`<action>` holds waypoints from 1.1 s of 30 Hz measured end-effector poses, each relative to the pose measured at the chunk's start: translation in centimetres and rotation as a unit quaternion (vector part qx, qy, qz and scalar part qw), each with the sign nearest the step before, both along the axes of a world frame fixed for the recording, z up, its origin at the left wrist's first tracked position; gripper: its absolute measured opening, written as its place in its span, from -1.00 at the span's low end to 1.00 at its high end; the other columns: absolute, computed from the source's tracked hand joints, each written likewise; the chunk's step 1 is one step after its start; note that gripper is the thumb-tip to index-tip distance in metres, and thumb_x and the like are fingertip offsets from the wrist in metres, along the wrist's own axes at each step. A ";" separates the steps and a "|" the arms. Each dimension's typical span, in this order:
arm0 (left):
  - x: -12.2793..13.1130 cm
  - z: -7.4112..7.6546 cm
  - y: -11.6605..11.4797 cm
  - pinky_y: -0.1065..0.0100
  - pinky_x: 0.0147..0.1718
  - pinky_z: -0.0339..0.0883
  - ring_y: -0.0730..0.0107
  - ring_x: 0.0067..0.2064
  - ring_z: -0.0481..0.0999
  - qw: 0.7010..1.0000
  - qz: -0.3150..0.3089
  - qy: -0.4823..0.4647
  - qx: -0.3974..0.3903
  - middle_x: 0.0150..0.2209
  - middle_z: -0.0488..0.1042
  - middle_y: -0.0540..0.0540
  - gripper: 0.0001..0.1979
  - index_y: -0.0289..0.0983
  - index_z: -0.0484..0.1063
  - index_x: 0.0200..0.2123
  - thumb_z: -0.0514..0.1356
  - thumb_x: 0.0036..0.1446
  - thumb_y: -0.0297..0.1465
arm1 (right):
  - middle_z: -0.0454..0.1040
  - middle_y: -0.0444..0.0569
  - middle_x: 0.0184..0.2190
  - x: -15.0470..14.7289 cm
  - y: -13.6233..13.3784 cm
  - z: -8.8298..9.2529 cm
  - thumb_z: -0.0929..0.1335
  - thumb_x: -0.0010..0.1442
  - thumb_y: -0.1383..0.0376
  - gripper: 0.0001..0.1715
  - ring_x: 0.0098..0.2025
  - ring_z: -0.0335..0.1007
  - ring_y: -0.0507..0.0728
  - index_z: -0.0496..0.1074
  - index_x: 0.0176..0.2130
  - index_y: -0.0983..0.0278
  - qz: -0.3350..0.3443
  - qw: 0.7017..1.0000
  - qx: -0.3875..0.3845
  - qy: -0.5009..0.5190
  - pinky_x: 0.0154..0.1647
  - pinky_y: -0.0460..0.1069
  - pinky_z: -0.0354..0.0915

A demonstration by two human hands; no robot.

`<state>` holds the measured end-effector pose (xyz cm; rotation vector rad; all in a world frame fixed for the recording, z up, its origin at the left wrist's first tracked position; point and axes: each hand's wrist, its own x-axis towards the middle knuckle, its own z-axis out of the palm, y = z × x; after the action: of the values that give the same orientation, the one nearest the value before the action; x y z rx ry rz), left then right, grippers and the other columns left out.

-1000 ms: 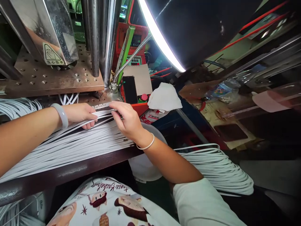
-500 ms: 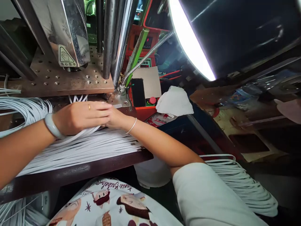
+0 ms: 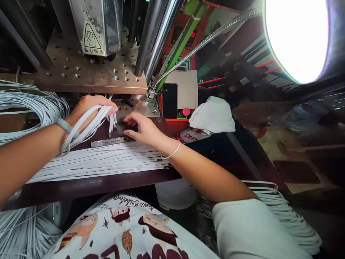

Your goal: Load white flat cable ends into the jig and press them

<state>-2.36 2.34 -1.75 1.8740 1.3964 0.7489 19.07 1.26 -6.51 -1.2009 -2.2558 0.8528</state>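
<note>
My left hand (image 3: pixel 84 108) is closed on a small bundle of flat white cables (image 3: pixel 93 122). The bundle loops back over the wrist, and its short ends with small metal tips hang below the fingertips. Just to the right, my right hand (image 3: pixel 145 130) has its thumb and fingers apart with nothing between them. A slotted metal strip (image 3: pixel 109 142) lies on the table under the hanging ends, left of my right fingers. Nearer to me, many white cables (image 3: pixel 102 160) lie side by side along the table edge.
A press with a metal head (image 3: pixel 94 28) and a drilled plate (image 3: pixel 91 84) stands behind my hands. Coiled cables (image 3: pixel 35 108) sit at left. At right are a phone (image 3: pixel 170 100), a red button (image 3: pixel 185 112), a white cloth (image 3: pixel 212 114) and a bright lamp (image 3: pixel 298 39).
My hands were together over the cables; they have now parted. The left has lifted with the bundle, and the right has opened away from it. The slotted strip has come into sight.
</note>
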 end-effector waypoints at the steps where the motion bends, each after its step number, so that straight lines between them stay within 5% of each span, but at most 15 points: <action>1: 0.1 0.0 -0.1 0.45 -0.14 0.37 0.32 -0.13 0.57 1.000 0.006 -0.026 0.013 -0.20 0.64 -0.06 -0.58 -0.37 0.66 -0.17 0.27 0.14 -0.13 | 0.52 0.06 -0.01 -0.5 0.4 0.0 0.52 0.10 0.42 -0.52 0.04 0.43 0.19 0.45 0.03 0.34 -0.018 0.998 -0.003 0.057 0.14 0.13 0.35; 3: 0.2 0.1 -0.3 0.45 -0.21 0.40 0.35 -0.20 0.58 0.995 0.029 -0.089 0.027 -0.23 0.66 -0.07 -0.59 -0.38 0.67 -0.16 0.33 0.11 -0.13 | 0.54 0.03 0.03 -1.8 1.5 -0.3 0.54 0.04 0.44 -0.46 0.07 0.45 0.17 0.45 0.03 0.32 -0.019 0.986 -0.037 0.161 0.17 0.10 0.35; 6: 0.2 -0.1 -0.3 0.42 -0.28 0.43 0.35 -0.30 0.58 0.989 0.058 -0.124 0.049 -0.30 0.67 -0.08 -0.60 -0.34 0.68 -0.19 0.39 0.04 -0.13 | 0.60 -0.06 -0.29 -3.3 2.6 -0.8 0.48 0.14 0.39 -0.89 -0.22 0.51 0.10 0.54 -0.26 0.35 -0.002 0.962 -0.145 0.233 -0.08 0.00 0.40; 9: -0.3 -0.3 0.0 0.39 -0.27 0.45 0.29 -0.30 0.60 0.994 0.032 -0.092 0.037 -0.32 0.66 -0.06 -0.61 -0.29 0.69 -0.20 0.40 -0.01 -0.13 | 0.50 -0.13 -0.53 -3.4 2.7 -0.9 0.44 0.19 0.33 -0.77 -0.43 0.38 0.04 0.52 -0.48 0.35 -0.036 0.953 -0.183 0.240 -0.27 -0.05 0.30; 13: -0.8 -0.9 -0.2 0.37 -0.28 0.43 0.23 -0.28 0.61 0.999 -0.026 -0.011 0.025 -0.36 0.65 -0.03 -0.68 -0.24 0.68 -0.32 0.28 0.07 -0.12 | 0.44 -0.17 -0.57 -1.7 1.5 -0.4 0.41 0.18 0.37 -0.79 -0.46 0.29 0.01 0.50 -0.49 0.34 -0.055 0.980 -0.113 0.158 -0.34 -0.08 0.17; 17: -0.4 -2.5 -0.9 0.37 -0.27 0.42 0.31 -0.34 0.60 0.984 -0.072 0.063 0.151 -0.36 0.65 -0.05 -0.69 -0.23 0.66 -0.33 0.17 0.21 -0.21 | 0.49 -0.13 -0.49 0.4 -0.6 -0.2 0.36 0.12 0.47 -0.87 -0.40 0.32 0.03 0.51 -0.41 0.32 -0.026 0.997 0.024 0.065 -0.30 -0.08 0.18; 20: -0.2 -3.5 -1.8 0.37 -0.24 0.45 0.33 -0.31 0.60 0.959 -0.156 0.093 0.216 -0.31 0.65 -0.10 -0.66 -0.26 0.65 -0.30 0.04 0.24 -0.38 | 0.58 -0.02 -0.35 1.6 -1.9 -0.6 0.35 0.18 0.44 -0.87 -0.30 0.44 0.08 0.54 -0.32 0.32 -0.021 0.988 0.100 0.112 -0.23 -0.06 0.29; 23: -0.4 -3.5 -3.3 0.35 -0.25 0.48 0.34 -0.28 0.59 0.939 -0.155 0.157 0.265 -0.18 0.62 -0.16 -0.63 -0.28 0.63 -0.25 -0.01 0.25 -0.51 | 0.62 -0.01 -0.31 2.2 -2.7 -1.0 0.34 0.28 0.38 -0.85 -0.29 0.51 0.07 0.55 -0.25 0.29 0.007 0.979 0.130 0.154 -0.22 -0.06 0.36; 26: -0.4 -3.2 -4.9 0.30 -0.37 0.46 0.27 -0.35 0.58 0.903 -0.172 0.242 0.312 -0.30 0.60 -0.17 -0.63 -0.30 0.60 -0.30 -0.03 0.25 -0.57 | 0.64 -0.02 -0.33 2.4 -3.0 -1.4 0.33 0.31 0.40 -0.83 -0.31 0.51 0.07 0.54 -0.24 0.28 0.060 0.973 0.172 0.143 -0.24 -0.05 0.39; 30: 0.0 -3.5 -5.8 0.32 -0.13 0.53 0.26 -0.10 0.64 0.892 -0.127 0.143 0.410 -0.11 0.64 -0.18 -0.67 -0.32 0.57 -0.09 0.02 0.28 -0.60 | 0.63 0.00 -0.37 2.4 -3.1 -1.5 0.32 0.30 0.44 -0.83 -0.38 0.45 0.08 0.53 -0.22 0.30 0.085 0.965 0.217 0.121 -0.33 -0.04 0.38; 33: 0.1 -4.1 -5.5 0.44 -0.15 0.53 0.38 -0.18 0.64 0.919 -0.122 0.097 0.362 -0.15 0.63 -0.15 -0.65 -0.34 0.58 -0.16 0.01 0.22 -0.67 | 0.62 -0.01 -0.38 2.5 -3.2 -1.2 0.31 0.30 0.45 -0.82 -0.41 0.40 0.08 0.51 -0.21 0.28 0.087 0.964 0.234 0.096 -0.35 -0.02 0.35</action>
<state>-2.26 -3.18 -5.88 2.6971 1.0249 1.0690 21.59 -1.93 -7.69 -0.6854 -2.2495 0.4302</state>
